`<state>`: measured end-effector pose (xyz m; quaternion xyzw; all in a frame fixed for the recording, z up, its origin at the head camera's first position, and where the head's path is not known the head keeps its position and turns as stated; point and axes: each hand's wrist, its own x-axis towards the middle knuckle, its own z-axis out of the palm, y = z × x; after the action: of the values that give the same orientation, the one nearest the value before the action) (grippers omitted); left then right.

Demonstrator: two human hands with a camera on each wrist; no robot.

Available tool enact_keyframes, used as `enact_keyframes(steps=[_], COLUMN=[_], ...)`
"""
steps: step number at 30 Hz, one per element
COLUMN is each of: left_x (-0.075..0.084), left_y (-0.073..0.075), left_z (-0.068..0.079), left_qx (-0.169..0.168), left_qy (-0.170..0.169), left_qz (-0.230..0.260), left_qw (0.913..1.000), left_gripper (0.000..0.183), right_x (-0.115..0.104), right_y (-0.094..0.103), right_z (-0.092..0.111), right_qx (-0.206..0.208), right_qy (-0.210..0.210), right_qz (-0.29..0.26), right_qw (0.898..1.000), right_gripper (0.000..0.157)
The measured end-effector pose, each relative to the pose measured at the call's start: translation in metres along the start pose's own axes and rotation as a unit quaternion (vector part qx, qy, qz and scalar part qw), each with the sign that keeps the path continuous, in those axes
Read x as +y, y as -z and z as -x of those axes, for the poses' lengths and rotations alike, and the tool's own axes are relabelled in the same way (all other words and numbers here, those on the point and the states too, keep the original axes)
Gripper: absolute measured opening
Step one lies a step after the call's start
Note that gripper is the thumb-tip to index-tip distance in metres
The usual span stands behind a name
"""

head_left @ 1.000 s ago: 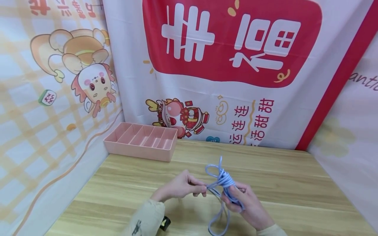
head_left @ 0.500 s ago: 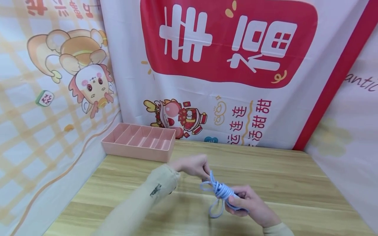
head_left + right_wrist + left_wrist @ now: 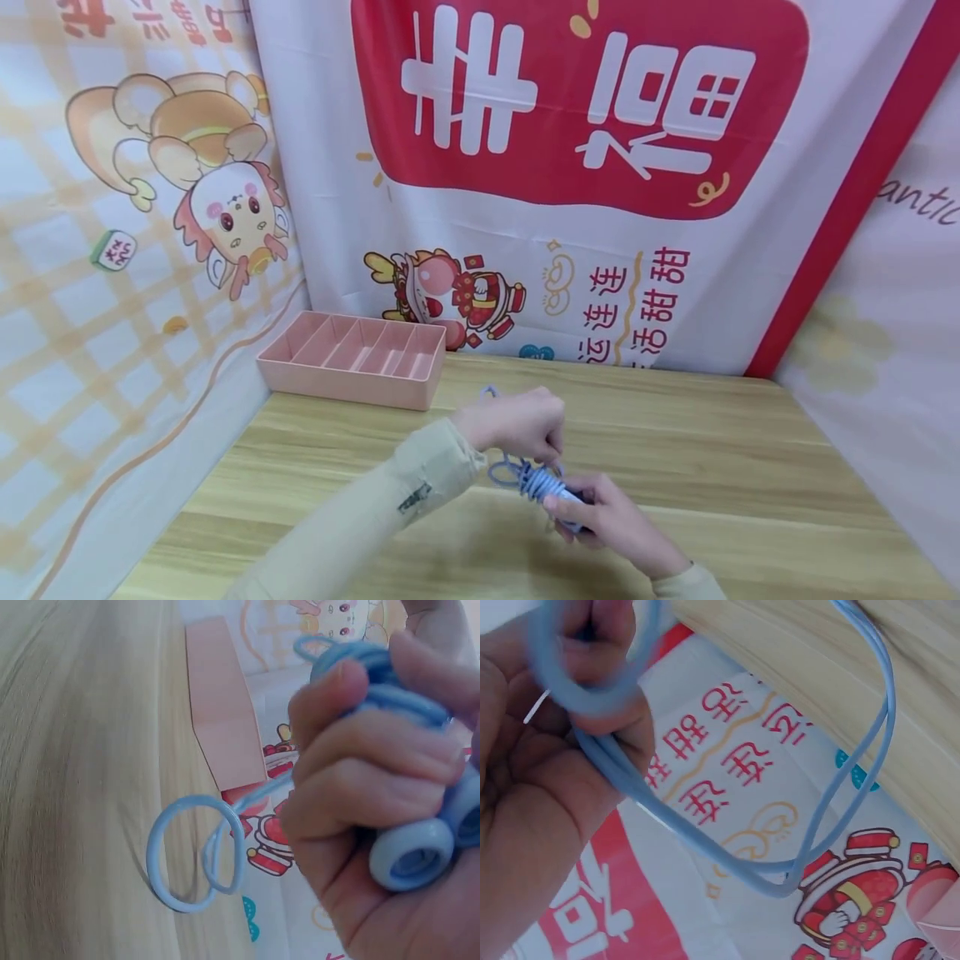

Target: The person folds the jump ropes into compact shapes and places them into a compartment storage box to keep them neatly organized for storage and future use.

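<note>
A light-blue jump rope (image 3: pixel 538 482) is wound in several tight turns round its own bundle. My right hand (image 3: pixel 611 521) grips the lower part of it, fingers curled round. In the right wrist view two hollow round handle ends (image 3: pixel 411 855) stick out below those fingers. My left hand (image 3: pixel 528 423) is above the bundle, its back to the head camera, hiding part of the rope. The left wrist view has a doubled length of cord (image 3: pixel 697 838) pinched in the left fingers (image 3: pixel 622 724) and hanging out in a wide loop.
A pink tray (image 3: pixel 348 385) with several compartments stands at the back left of the wooden table (image 3: pixel 712 467). Printed cloth (image 3: pixel 322 167) hangs behind the table and along both sides. A loose cord loop (image 3: pixel 154 855) dangles in the right wrist view.
My left hand has gone from left of the bundle up and over it, toward the right, taking cord along. The right hand keeps its grip, and the bundle has shifted slightly left.
</note>
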<state>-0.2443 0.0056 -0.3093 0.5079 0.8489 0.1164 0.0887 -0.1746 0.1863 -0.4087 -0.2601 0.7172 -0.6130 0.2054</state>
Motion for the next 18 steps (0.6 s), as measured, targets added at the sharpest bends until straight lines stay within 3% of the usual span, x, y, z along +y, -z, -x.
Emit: enact_keyframes(steps=[3, 8, 11, 15, 18], left_x=[0.007, 0.02, 0.028, 0.036, 0.037], left_y=[-0.001, -0.003, -0.007, -0.01, -0.013], left_z=[-0.001, -0.002, 0.0, 0.006, 0.013], left_qx=[0.026, 0.049, 0.061, 0.101, 0.142], left_qy=[-0.012, 0.005, -0.004, -0.034, -0.047], left_qz=[-0.026, -0.09, -0.153, -0.232, -0.239], left_qw=[0.9993, 0.9947, 0.9863, 0.9668, 0.9593], left_gripper=[0.033, 0.029, 0.032, 0.034, 0.022], right_x=[0.0, -0.001, -0.001, -0.003, -0.005], right_y=[-0.001, -0.002, -0.003, -0.004, -0.003], right_z=[0.0, 0.001, 0.0, 0.0, 0.0], right_qx=[0.022, 0.062, 0.086, 0.12, 0.162], right_qy=[-0.011, -0.019, -0.018, -0.002, 0.014], right_qz=[-0.007, -0.036, -0.047, -0.046, -0.049], right_qw=[1.0, 0.997, 0.995, 0.992, 0.986], right_gripper=[0.033, 0.037, 0.032, 0.028, 0.026])
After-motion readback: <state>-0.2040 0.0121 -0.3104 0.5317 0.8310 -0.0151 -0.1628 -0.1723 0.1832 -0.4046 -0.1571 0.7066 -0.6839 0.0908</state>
